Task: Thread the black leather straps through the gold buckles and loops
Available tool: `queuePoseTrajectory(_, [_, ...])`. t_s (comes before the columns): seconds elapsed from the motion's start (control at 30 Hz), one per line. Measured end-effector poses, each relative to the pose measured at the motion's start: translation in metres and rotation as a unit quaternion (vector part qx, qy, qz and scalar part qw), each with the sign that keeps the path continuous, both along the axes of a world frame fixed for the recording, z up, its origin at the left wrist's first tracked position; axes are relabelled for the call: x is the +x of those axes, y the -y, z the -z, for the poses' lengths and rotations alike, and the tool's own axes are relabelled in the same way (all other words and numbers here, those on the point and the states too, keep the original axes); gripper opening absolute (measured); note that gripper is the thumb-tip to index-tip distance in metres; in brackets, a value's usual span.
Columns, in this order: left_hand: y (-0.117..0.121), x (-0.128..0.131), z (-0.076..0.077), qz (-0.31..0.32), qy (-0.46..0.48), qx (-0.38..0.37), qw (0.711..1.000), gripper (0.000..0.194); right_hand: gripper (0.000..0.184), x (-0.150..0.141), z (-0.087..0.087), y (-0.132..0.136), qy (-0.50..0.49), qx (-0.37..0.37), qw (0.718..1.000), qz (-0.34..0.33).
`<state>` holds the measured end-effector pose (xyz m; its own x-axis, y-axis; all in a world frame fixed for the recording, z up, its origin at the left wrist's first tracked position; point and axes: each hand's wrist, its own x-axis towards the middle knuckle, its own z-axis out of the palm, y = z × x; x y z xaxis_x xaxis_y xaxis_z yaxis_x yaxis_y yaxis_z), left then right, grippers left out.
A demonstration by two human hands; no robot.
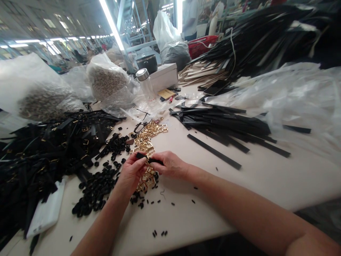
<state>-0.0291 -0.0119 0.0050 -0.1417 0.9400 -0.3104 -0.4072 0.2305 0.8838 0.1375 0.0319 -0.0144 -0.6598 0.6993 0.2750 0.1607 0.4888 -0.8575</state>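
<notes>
Both my hands meet over a pile of gold buckles (145,142), closed on one black strap (155,161). My left hand (133,169) pinches the strap's left end between thumb and fingers. From the right, my right hand (170,164) grips the same strap, its fingers partly hidden. Whether a buckle sits on the strap between the hands is too small to tell. Left of my left hand lies a heap of small black loops (97,188). Right of my hands, a single black strip (213,151) lies apart from a stack of black strips (223,121).
Buckled black straps (48,149) are heaped at left, beside a white flat case (48,209). Bags of small rings (106,76), a glass bottle (146,83), a white box (163,76) and eyeglasses (141,124) lie farther back. Clear plastic sheeting (287,96) covers the right side.
</notes>
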Motion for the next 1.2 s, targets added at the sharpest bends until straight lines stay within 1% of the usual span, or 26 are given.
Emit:
queuePoseTrajectory(0.07, [0.0,0.0,-0.001,0.011,0.024,-0.008,1.0,0.033,0.014,0.0,-0.001,0.001,0.023,0.039,0.999,-0.01])
queuePoseTrajectory(0.17, [0.001,0.001,-0.001,0.028,0.036,-0.015,0.999,0.032,0.019,-0.001,0.0,0.002,0.05,0.081,0.995,0.012])
queuePoseTrajectory(0.27, [0.002,0.002,-0.002,0.038,0.018,-0.017,0.999,0.032,0.027,-0.002,0.0,0.002,0.069,0.097,0.992,0.031])
queuePoseTrajectory(0.4, [0.003,0.006,-0.003,0.03,-0.02,-0.009,0.999,0.034,0.033,-0.001,0.0,0.003,0.082,0.105,0.989,0.057])
queuePoseTrajectory(0.57, [0.008,0.007,0.0,0.036,-0.021,0.013,0.999,0.029,0.04,0.001,-0.005,0.005,0.09,0.109,0.985,0.096])
queuePoseTrajectory(0.67, [0.01,0.005,0.001,0.045,-0.007,0.028,0.999,0.025,0.042,0.002,-0.008,0.004,0.064,0.073,0.991,0.096])
queuePoseTrajectory(0.73, [0.01,0.004,0.002,0.044,-0.017,0.036,0.998,0.026,0.043,0.003,-0.009,0.003,0.049,0.042,0.994,0.088])
queuePoseTrajectory(0.83, [0.009,0.005,0.002,0.032,-0.042,0.033,0.998,0.027,0.041,0.005,-0.011,0.002,0.045,0.017,0.997,0.065])
queuePoseTrajectory(0.93, [0.006,0.005,0.001,0.007,-0.039,0.028,0.999,0.029,0.035,0.007,-0.014,0.002,0.055,0.015,0.998,0.041])
queuePoseTrajectory(1.03, [0.003,0.0,-0.001,-0.038,-0.033,0.033,0.998,0.03,0.017,0.006,-0.015,0.001,0.082,0.039,0.995,0.039])
queuePoseTrajectory(1.07, [0.002,-0.001,-0.001,-0.047,-0.033,0.033,0.998,0.03,0.013,0.006,-0.015,0.002,0.092,0.049,0.994,0.042])
queuePoseTrajectory(1.2, [0.001,-0.001,0.001,-0.054,-0.032,0.025,0.998,0.032,0.014,0.002,-0.013,0.003,0.121,0.083,0.988,0.058])
